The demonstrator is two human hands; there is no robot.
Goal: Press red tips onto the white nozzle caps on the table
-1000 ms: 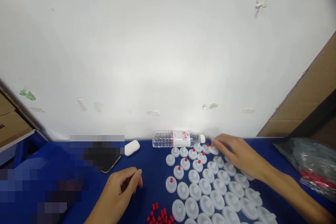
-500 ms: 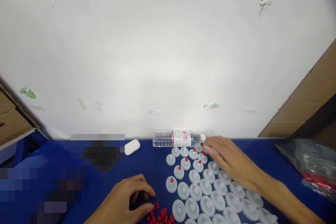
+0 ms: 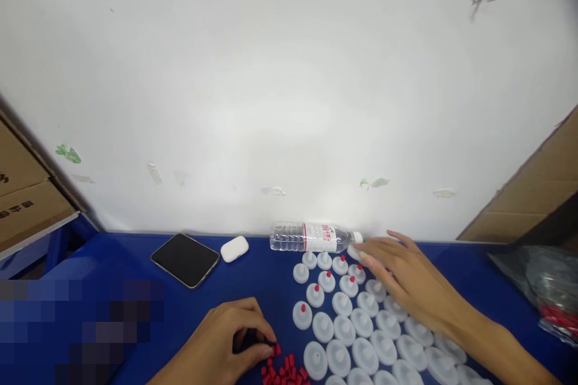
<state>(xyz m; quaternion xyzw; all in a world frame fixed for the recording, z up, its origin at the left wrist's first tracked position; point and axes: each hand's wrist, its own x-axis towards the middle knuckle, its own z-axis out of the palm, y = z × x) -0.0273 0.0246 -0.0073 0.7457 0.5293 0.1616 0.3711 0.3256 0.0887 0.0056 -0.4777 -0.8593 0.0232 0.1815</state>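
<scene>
My left hand (image 3: 239, 337) is low on the blue table, thumb and forefinger pinched on a small red cap (image 3: 277, 349) beside a pile of red caps (image 3: 285, 373). At the far side my right hand (image 3: 401, 271) reaches over the group, its thumb and fingertips closed around the edge of a white plastic disc (image 3: 354, 252) near the bottle's cap. Many white discs with raised centre stems (image 3: 344, 330) lie in rough rows under and beside the right forearm. Several discs at the upper left of the group carry red caps on their stems, such as one disc (image 3: 302, 316).
A clear water bottle (image 3: 320, 237) lies on its side against the white wall. Left of it are a white rounded case (image 3: 234, 248) and a phone (image 3: 185, 260). A clear bag with red pieces (image 3: 557, 313) lies at the right. Cardboard (image 3: 524, 192) stands at both sides.
The view has shifted slightly, so things sit further right. My left fingers have closed on a red cap at the pile. My right fingertips have closed on the disc by the bottle cap.
</scene>
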